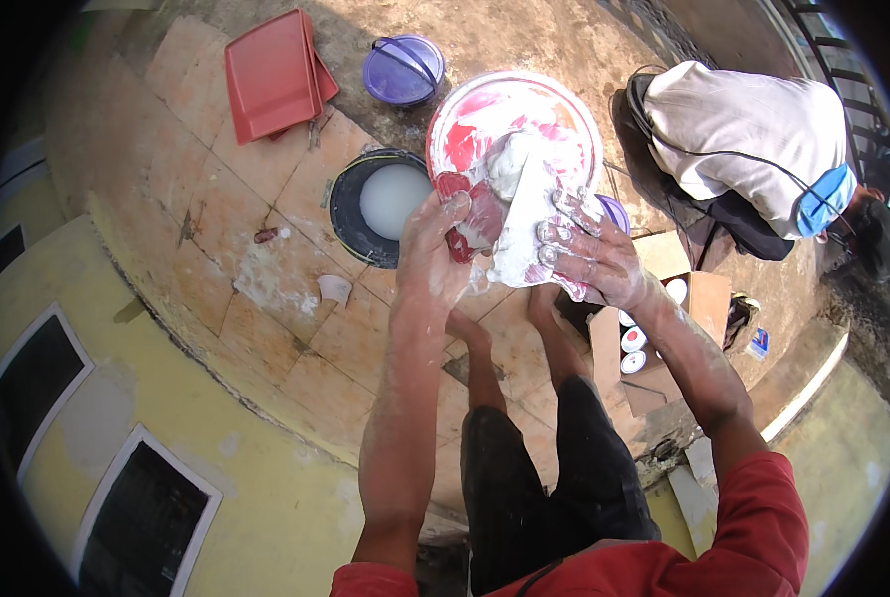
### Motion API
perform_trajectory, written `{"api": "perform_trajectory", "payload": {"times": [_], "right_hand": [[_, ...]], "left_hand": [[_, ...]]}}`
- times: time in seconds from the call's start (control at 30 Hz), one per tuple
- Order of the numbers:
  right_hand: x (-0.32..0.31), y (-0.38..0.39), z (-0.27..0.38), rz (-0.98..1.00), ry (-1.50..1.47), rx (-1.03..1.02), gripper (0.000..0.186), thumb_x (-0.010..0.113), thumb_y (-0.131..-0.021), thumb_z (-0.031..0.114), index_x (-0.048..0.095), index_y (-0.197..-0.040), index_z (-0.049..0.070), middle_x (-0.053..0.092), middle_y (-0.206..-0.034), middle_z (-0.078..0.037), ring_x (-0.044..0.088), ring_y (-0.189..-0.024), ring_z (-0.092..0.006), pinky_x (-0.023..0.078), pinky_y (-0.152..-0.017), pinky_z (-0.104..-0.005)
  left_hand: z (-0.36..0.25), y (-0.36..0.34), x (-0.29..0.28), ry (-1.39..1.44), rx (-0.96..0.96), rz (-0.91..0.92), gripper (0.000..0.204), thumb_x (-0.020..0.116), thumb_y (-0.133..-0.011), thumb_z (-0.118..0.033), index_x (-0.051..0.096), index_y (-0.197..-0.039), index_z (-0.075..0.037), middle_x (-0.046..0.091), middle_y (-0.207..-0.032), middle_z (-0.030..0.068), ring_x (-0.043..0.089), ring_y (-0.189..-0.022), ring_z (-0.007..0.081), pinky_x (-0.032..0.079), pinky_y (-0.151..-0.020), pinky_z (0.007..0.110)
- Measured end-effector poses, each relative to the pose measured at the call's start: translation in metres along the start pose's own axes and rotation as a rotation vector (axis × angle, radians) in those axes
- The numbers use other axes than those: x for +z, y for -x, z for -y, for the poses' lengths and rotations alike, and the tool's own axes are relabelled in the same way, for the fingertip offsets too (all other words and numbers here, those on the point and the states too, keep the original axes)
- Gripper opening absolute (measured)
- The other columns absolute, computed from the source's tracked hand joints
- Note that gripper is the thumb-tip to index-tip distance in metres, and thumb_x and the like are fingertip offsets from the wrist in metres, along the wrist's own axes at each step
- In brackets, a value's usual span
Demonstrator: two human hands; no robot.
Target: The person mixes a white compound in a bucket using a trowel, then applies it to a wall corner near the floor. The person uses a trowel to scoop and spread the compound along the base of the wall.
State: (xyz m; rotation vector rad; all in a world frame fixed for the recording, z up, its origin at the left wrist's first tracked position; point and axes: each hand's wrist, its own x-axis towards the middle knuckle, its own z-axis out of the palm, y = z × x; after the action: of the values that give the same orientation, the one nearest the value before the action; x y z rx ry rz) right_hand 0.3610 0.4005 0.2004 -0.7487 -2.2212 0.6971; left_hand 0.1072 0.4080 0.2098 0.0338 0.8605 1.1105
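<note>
My left hand point(433, 234) is closed on a red piece point(479, 217) smeared with white paste; its exact kind is not clear. In my right hand point(596, 254) is a flat piece point(527, 224) thickly coated in white paste, the fingers lying over its near side. A lump of white paste point(508, 164) sits between the two pieces. Both hands are smeared white and held close together above the near rim of a large round tub point(459, 95), whose red inside is streaked with white paste.
Left of the tub stands a dark bucket point(343, 214) of whitish liquid. Beyond are a purple lidded pail point(397, 75) and red trays point(266, 80). An open cardboard box point(709, 303) with several cans lies right of my legs. A person point(749, 129) crouches at the right.
</note>
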Motion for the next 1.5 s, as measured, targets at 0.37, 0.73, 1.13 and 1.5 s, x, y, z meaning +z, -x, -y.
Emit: {"api": "perform_trajectory", "payload": {"times": [0.37, 0.73, 1.13, 1.5], "right_hand": [[-0.006, 0.031, -0.009, -0.079, 0.030, 0.060, 0.043, 0.081, -0.075, 0.010, 0.073, -0.117, 0.003, 0.069, -0.128, -0.016, 0.060, -0.127, -0.0440, 0.047, -0.108, -0.0537], [-0.010, 0.049, -0.025, -0.511, -0.811, 0.897, 0.030, 0.060, -0.098, 0.006, 0.064, -0.128, 0.002, 0.069, -0.126, -0.011, 0.068, -0.113, -0.0231, 0.054, -0.098, -0.0384], [-0.011, -0.005, -0.023, -0.769, -1.654, 0.986, 0.031, 0.065, -0.096, -0.001, 0.060, -0.126, 0.002, 0.070, -0.113, -0.009, 0.070, -0.101, -0.0195, 0.061, -0.090, -0.0378], [0.019, 0.018, 0.022, -0.705, -1.007, 0.573, 0.023, 0.076, -0.090, 0.012, 0.062, -0.106, 0.004, 0.066, -0.108, -0.011, 0.056, -0.126, -0.0280, 0.048, -0.102, -0.0420]], "left_hand": [[-0.008, 0.007, -0.002, -0.048, -0.015, 0.044, 0.040, 0.064, -0.095, -0.008, 0.055, -0.130, 0.007, 0.065, -0.123, 0.0163, 0.067, -0.108, 0.0250, 0.054, -0.097, 0.040], [-0.013, 0.009, -0.013, -0.095, 0.042, 0.000, 0.037, 0.064, -0.096, -0.009, 0.057, -0.128, 0.007, 0.066, -0.121, 0.0147, 0.066, -0.110, 0.0240, 0.053, -0.097, 0.039], [0.014, 0.001, -0.023, -0.113, -0.020, -0.063, 0.037, 0.065, -0.094, -0.011, 0.058, -0.128, 0.003, 0.067, -0.121, 0.0128, 0.068, -0.108, 0.0242, 0.055, -0.094, 0.040], [0.018, 0.024, -0.016, 0.021, -0.028, -0.131, 0.039, 0.066, -0.093, -0.008, 0.057, -0.130, 0.002, 0.066, -0.122, 0.0120, 0.067, -0.110, 0.0246, 0.055, -0.095, 0.042]]}}
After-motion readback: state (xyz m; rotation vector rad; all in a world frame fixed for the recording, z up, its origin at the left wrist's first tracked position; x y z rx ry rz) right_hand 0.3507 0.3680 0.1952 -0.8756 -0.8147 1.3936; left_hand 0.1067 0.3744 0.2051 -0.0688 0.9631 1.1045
